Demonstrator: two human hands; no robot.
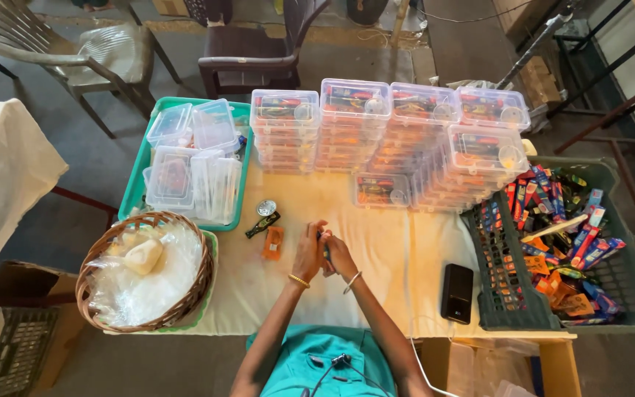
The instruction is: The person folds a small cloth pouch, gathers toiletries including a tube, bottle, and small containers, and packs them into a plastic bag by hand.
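Here both hands met mid-desk: left hand (308,254) and right hand (340,255) were closed together on a small blue item (325,246), too hidden to identify; likely light and stiff, best pinched at its ends. Orange packet (273,242) lay just beside them.

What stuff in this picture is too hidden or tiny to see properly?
Head view only:
- The small dark thing between the left hand and right hand: the fingers cover most of it, so its kind is unclear.
- Lower boxes in the stacks: contents blur together.
- Basket contents: wrapped in crinkled plastic.
- Grey crate: cut off at the right edge.
- Small packets beside the hands: too small to tell.
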